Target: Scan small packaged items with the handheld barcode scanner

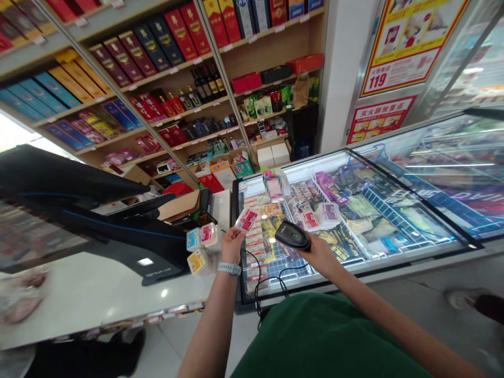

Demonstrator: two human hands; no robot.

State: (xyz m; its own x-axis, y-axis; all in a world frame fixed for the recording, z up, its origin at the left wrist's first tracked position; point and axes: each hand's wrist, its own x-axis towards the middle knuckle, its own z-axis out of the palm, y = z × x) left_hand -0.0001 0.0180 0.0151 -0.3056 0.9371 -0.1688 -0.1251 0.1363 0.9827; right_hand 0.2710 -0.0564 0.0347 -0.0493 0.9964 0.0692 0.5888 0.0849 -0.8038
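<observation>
Just above the freezer rim [374, 270], the left hand [232, 244] clamps a pink packet [246, 220], the right hand [317, 253] a barcode scanner [292, 235].

Green tee [326, 336], gray watch band [229, 269] on lt arm [208, 325].

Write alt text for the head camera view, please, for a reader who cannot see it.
In a shop, the left hand holds a pink packet while the right hand holds a black handheld barcode scanner above a glass-topped freezer. Shelves of boxed liquor stand behind.
</observation>
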